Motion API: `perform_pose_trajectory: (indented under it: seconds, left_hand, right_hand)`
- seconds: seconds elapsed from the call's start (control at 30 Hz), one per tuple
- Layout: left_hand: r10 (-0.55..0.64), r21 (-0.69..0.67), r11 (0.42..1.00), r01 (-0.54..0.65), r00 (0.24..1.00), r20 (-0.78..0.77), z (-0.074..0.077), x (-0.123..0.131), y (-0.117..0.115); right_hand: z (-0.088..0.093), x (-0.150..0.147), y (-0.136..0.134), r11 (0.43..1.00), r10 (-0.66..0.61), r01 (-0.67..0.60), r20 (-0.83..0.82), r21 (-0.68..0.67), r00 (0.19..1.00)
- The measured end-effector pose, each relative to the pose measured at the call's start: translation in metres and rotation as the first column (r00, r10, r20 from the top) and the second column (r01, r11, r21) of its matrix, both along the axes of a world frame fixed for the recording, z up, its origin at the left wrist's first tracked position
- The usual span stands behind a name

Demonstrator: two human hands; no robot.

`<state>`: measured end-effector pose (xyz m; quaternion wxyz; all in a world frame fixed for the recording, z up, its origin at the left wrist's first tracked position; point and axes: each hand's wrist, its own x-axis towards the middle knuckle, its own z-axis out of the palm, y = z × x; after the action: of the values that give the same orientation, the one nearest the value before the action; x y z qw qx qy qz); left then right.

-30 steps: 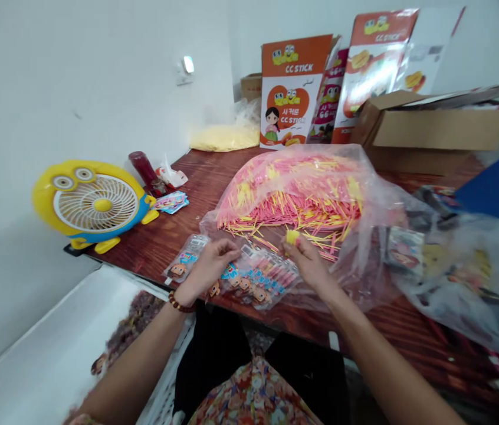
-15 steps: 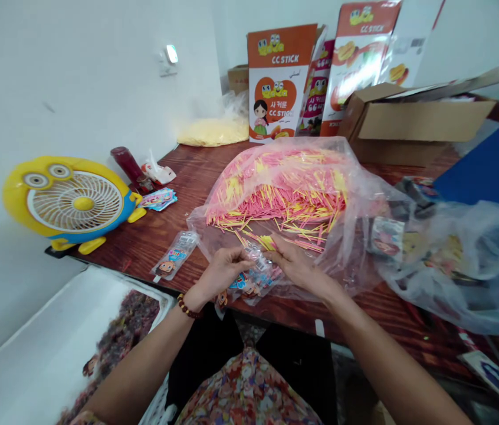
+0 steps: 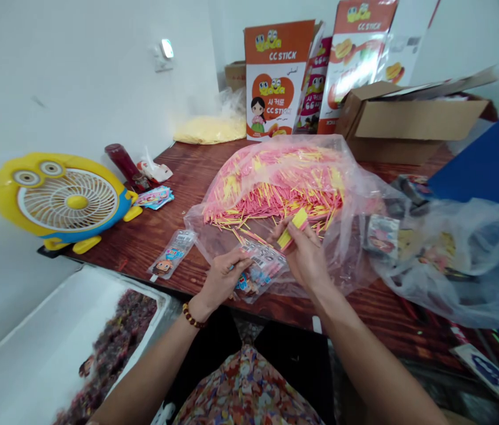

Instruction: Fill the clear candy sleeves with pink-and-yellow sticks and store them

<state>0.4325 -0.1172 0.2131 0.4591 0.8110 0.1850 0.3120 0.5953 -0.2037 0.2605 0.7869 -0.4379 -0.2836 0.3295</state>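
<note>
My left hand [image 3: 224, 273] pinches the edge of some clear printed plastic packets [image 3: 262, 265] near the table's front edge. In my right hand [image 3: 305, 254] is a small bundle of yellow and pink sticks [image 3: 292, 229], gripped between thumb and fingers just above the table. Behind both hands lies a big clear plastic bag [image 3: 351, 177], its mouth spread toward me, with a heap of pink and yellow sticks [image 3: 271, 198] inside. Another printed packet [image 3: 172, 255] lies flat to the left of my left hand.
A yellow and blue fan [image 3: 70, 200] stands at the left. Printed cartons [image 3: 276, 77] and an open cardboard box [image 3: 417, 121] line the back. At the right sits a crumpled plastic bag [image 3: 462, 260]. Below the table's left edge is a white foam box [image 3: 46, 319] with dark contents.
My right hand has drawn back from the packets and moved up and right, the stick bundle now plainly visible in it. My left hand still holds the packets.
</note>
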Motion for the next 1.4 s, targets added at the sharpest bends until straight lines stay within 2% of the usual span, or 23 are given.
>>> perform_pose_trajectory:
  seconds: [0.13,0.27,0.4,0.47,0.63,0.77,0.83,0.93,1.0,1.03,1.1,1.23,1.4]
  left_hand:
    - [0.04,-0.021,0.999,-0.04,0.999,0.025,0.0,0.005,-0.004]
    - [0.112,-0.109,0.988,-0.108,0.993,0.036,0.004,0.008,-0.007]
    - [0.152,-0.217,0.966,-0.137,0.987,0.051,0.009,0.01,-0.011]
    - [0.156,-0.257,0.957,-0.135,0.986,0.061,0.01,0.013,-0.012]
    - [0.13,-0.365,0.928,-0.079,0.984,0.118,0.008,0.02,-0.009]
    - [0.142,-0.456,0.889,-0.05,0.975,0.17,0.009,0.029,-0.004]
    - [0.156,-0.479,0.877,-0.045,0.968,0.195,0.011,0.034,-0.003]
    - [0.161,-0.497,0.867,-0.02,0.957,0.243,0.015,0.042,-0.002]
    - [0.164,-0.518,0.855,-0.006,0.952,0.258,0.016,0.044,0.0]
    - [0.168,-0.534,0.846,-0.004,0.951,0.258,0.016,0.044,0.001]
    - [0.178,-0.561,0.828,-0.006,0.951,0.253,0.017,0.043,0.003]
    - [0.188,-0.564,0.826,0.005,0.94,0.284,0.017,0.038,0.009]
    - [0.156,-0.428,0.904,-0.011,0.939,0.305,0.025,0.032,0.009]
  right_hand:
    - [0.006,-0.019,0.006,0.998,-0.061,0.062,0.063,-0.026,0.996]
    - [-0.006,-0.025,0.008,0.99,-0.038,0.062,0.175,-0.13,0.984]
    - [-0.016,-0.024,0.004,0.987,-0.027,0.062,0.227,-0.15,0.974]
    - [-0.015,-0.022,0.001,0.99,0.001,0.032,0.24,-0.136,0.971]
    - [-0.002,-0.011,-0.001,0.977,0.192,-0.16,0.258,-0.138,0.947]
    - [0.006,0.0,0.0,0.979,0.188,-0.145,0.363,-0.143,0.913]
    - [0.01,0.006,0.001,0.978,0.187,-0.107,0.51,-0.181,0.84]
    - [0.019,0.015,0.003,0.95,0.286,-0.082,0.732,-0.302,0.618]
    - [0.027,0.023,0.005,0.923,0.366,-0.094,0.778,-0.372,0.511]
    - [0.031,0.027,0.006,0.913,0.392,-0.109,0.775,-0.392,0.497]
    - [0.037,0.035,0.005,0.904,0.415,-0.154,0.732,-0.399,0.54]
    - [0.034,0.043,0.002,0.921,0.37,-0.194,0.61,-0.337,0.701]
    - [0.029,0.034,-0.001,0.948,0.231,-0.007,0.674,-0.318,0.702]
